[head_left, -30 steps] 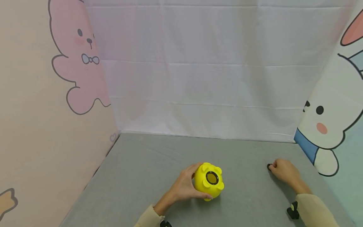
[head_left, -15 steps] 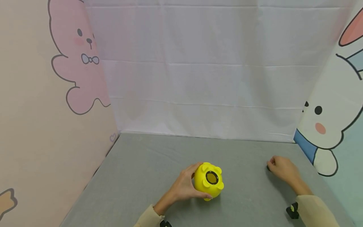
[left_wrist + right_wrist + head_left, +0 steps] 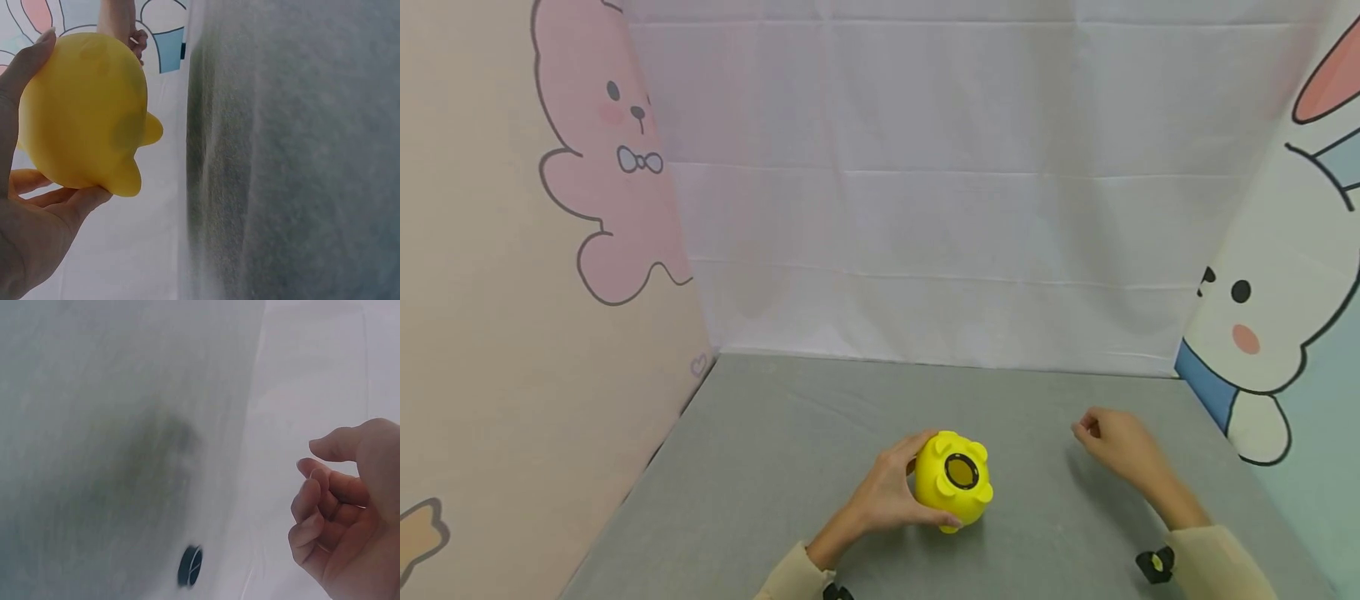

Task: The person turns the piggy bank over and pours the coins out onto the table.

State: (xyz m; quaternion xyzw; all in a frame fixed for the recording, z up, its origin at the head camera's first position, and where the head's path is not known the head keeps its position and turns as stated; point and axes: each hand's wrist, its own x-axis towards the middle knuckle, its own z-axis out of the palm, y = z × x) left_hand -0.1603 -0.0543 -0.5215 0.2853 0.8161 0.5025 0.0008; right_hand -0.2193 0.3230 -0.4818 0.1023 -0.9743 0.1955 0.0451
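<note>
The left hand [image 3: 887,487], fingers spread wide, grips a smooth, rounded yellow figure [image 3: 953,482] with stubby knobs, well inside the gray cloth-covered tabletop [image 3: 1030,412]'s far edge. Open cloth separates it from the right hand [image 3: 1116,442], loosely curled around nothing near a small black disc [image 3: 190,567].

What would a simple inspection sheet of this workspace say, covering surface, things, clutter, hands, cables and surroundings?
Surface: gray cloth, faintly creased.
Job's things: yellow rounded object with stubby knobs and a dark-rimmed round patch; small dark disc on the cloth, clear in the right wrist view.
Clutter: nothing seen.
Left hand: grips the yellow rounded object, thumb and fingers on opposite sides.
Right hand: holds nothing; fingers loosely curled, apart from the disc.
Cables: nothing seen.
Surroundings: white sheet behind; cartoon pink bear on the left wall, white rabbit on the right.
</note>
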